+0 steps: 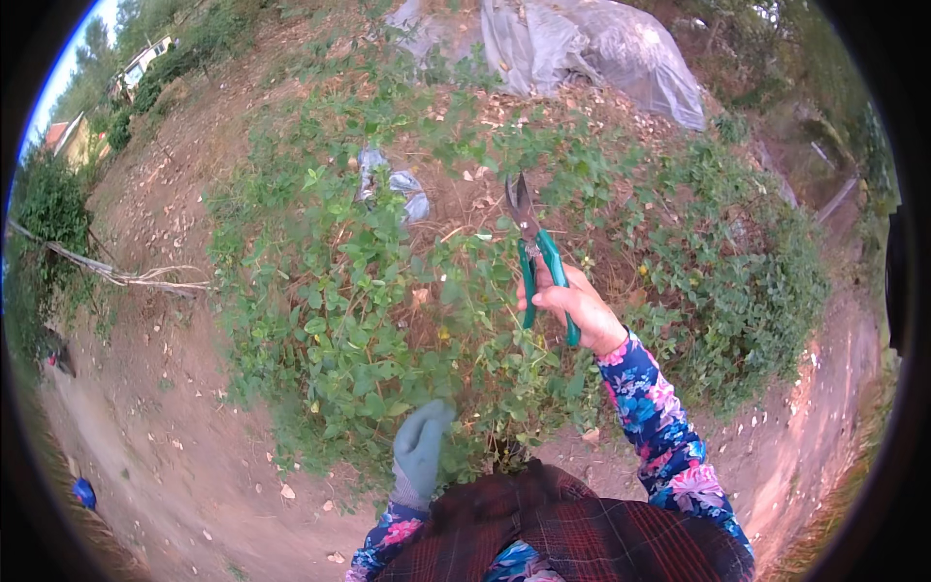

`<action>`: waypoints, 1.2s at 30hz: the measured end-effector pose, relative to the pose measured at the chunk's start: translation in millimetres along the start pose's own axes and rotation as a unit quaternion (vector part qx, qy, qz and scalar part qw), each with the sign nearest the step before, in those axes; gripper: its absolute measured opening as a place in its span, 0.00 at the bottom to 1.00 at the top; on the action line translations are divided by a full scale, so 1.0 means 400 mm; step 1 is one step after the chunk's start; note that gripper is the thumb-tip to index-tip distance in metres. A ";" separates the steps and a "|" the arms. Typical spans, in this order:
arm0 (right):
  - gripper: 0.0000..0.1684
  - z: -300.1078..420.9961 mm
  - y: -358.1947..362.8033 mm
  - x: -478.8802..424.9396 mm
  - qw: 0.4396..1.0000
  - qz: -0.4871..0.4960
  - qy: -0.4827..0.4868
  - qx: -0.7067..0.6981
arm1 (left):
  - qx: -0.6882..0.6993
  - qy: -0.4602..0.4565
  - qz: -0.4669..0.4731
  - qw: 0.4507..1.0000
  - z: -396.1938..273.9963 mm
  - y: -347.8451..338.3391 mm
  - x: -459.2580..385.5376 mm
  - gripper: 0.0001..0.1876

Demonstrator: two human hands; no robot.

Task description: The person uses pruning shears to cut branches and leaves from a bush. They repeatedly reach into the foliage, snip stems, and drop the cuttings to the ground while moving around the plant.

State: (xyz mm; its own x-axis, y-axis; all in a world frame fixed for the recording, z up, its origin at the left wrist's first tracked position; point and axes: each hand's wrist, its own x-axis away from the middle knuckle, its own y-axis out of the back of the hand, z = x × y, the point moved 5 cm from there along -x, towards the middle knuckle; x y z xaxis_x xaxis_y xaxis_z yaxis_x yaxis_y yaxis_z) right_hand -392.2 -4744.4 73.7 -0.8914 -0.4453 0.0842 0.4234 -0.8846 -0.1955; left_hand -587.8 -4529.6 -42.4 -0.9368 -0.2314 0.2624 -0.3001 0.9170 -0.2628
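Bare and without a glove, my right hand (574,305) grips a pair of pruning shears (549,262) by the green handles. Their metal blades point away from me and stand parted above the plants. My left hand (424,440) wears a grey-blue knitted glove and is low in front of my body, at the near edge of the leafy bush (349,305). Its fingertips are blurred against the leaves, so whether they hold a stem cannot be told. Thin green stems and leaves spread in front of both hands.
Grey plastic sheeting (618,51) covers a mound at the back. A crumpled plastic scrap (411,196) lies among the plants. Dry branches (124,273) reach in from the left. A blue object (84,493) rests on the dirt ground (218,495) at lower left.
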 end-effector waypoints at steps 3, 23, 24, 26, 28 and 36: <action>0.21 0.078 0.090 -0.154 0.989 -0.024 -0.018 0.144 | -0.020 0.046 -0.069 0.996 0.025 0.036 0.012 0.14; 0.09 -0.190 0.164 -0.656 0.971 0.080 -0.195 0.110 | -0.036 0.094 -0.277 0.956 0.138 0.025 0.004 0.13; 0.09 -0.192 0.168 -0.672 0.970 0.072 -0.199 0.117 | -0.038 0.084 -0.276 0.957 0.138 0.024 0.005 0.14; 0.09 -0.225 0.172 -0.726 0.970 0.060 -0.210 0.111 | -0.042 0.065 -0.285 0.955 0.138 0.030 0.017 0.14; 0.10 -0.221 0.162 -0.759 0.968 0.037 -0.223 0.112 | -0.024 0.071 -0.296 0.952 0.141 0.027 0.024 0.14; 0.08 -0.212 0.168 -0.843 0.960 -0.024 -0.200 0.197 | -0.007 0.084 -0.325 0.942 0.166 0.032 0.056 0.13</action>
State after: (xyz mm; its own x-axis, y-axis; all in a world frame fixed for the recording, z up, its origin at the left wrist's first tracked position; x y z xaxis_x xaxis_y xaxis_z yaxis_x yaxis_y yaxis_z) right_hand -77.0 -4641.8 -50.7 -0.8120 -0.3503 0.4669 0.4813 -0.8544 0.1959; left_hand -624.8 -4544.5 -101.5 -0.5147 -0.6915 0.5069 -0.7965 0.6044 0.0156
